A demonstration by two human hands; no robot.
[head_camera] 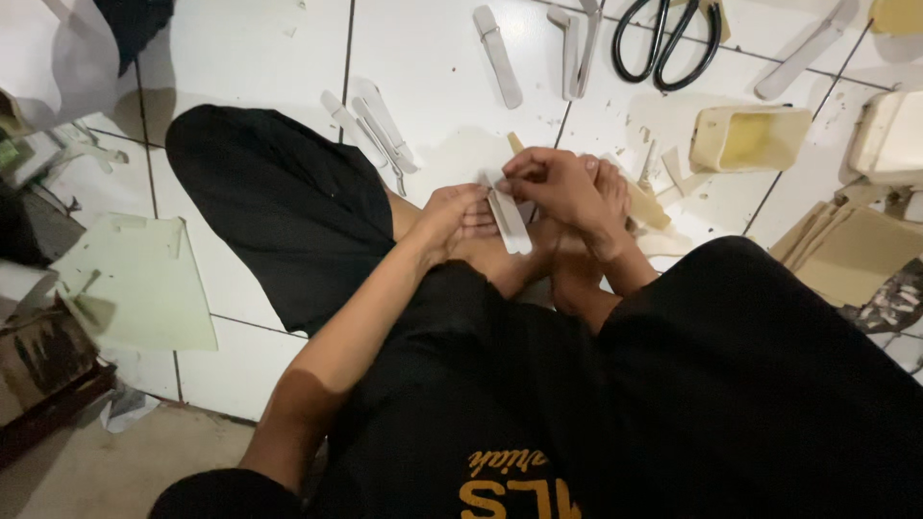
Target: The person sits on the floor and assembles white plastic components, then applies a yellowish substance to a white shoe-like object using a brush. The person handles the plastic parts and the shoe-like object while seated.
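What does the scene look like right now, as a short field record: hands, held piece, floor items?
left hand: steadies the lower part of the white strip
right hand: pinches the strip's upper end
held piece: narrow white strip, over the crossed legs
scissors: black-handled, on the tiled floor at the top
container: cream rectangular box, open, right of the hands
loose strips: white pieces on the floor left of the hands
sheet: pale green, far left
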